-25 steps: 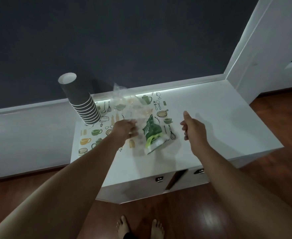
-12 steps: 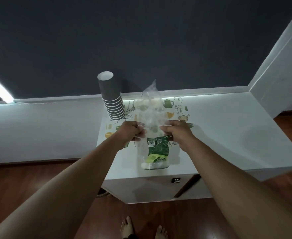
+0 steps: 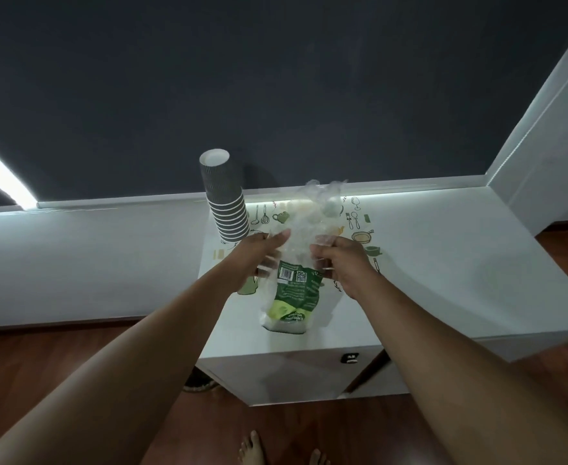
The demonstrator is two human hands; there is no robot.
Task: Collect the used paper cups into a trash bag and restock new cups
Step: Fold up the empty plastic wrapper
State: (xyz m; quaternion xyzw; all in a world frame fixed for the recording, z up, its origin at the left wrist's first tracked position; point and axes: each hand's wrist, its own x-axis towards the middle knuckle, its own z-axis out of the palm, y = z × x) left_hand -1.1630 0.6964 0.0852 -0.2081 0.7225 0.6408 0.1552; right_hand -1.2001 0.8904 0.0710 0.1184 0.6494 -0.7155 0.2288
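A clear plastic bag [image 3: 296, 290] with a green printed label and barcode stands upright on the white cabinet top [image 3: 443, 283]. My left hand [image 3: 262, 253] grips the bag's left side, fingers stretched along the plastic. Gripping its right side at the same height is my right hand [image 3: 339, 260], fingers curled. The bag's crumpled clear top rises above both hands. A stack of dark grey ribbed paper cups [image 3: 225, 203], upside down with the white base on top, stands just left of the bag near the wall.
A mat printed with green and yellow kitchenware [image 3: 359, 223] lies under the bag and cups. The dark wall stands behind; a white pillar [image 3: 551, 146] rises at the right. The cabinet's front has a drawer latch [image 3: 349, 358]. Below are the wooden floor and my bare feet.
My right hand came in from the right and took hold of the bag. Both hands then raised the bag upright, and my left fingers have stretched out along it.
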